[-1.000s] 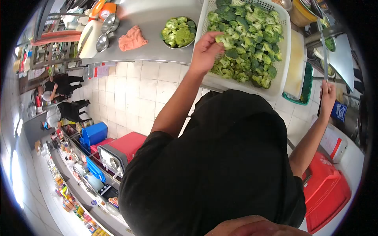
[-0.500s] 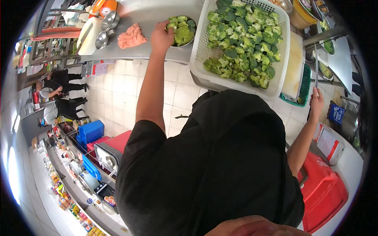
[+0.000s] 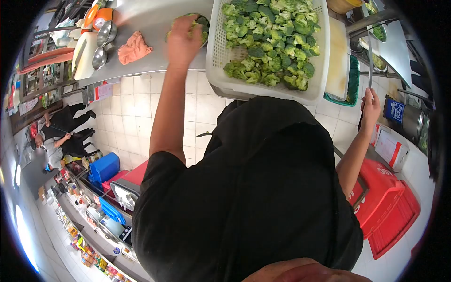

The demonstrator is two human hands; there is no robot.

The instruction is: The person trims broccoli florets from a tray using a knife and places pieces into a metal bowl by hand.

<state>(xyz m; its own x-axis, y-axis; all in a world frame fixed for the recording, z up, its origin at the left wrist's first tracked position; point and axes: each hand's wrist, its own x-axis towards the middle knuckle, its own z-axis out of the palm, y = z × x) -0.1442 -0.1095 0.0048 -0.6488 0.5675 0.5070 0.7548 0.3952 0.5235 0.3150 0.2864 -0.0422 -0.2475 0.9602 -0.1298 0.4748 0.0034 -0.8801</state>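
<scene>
My left hand (image 3: 184, 43) is over a round metal bowl of broccoli (image 3: 203, 21) on the steel counter; its fingers are blurred, and what they may touch is hidden. To the right of that bowl stands a white perforated crate (image 3: 213, 51) full of broccoli florets (image 3: 272, 42). Out at the right, my right hand (image 3: 371, 107) is closed round the handle of a long knife (image 3: 370, 63), whose blade points away from me.
Left on the counter lie a pink cloth (image 3: 135, 48), metal bowls (image 3: 106, 34) and a white board (image 3: 85, 55). A yellowed cutting board (image 3: 337, 61) and a green basket (image 3: 353, 84) are right of the crate. Two people (image 3: 63, 136) stand far left. A red bin (image 3: 383, 197) is beside me.
The view has shifted, so the counter and crate sit farther left and higher. My left hand has moved farther over the bowl, covering more of it. My right hand still holds the knife.
</scene>
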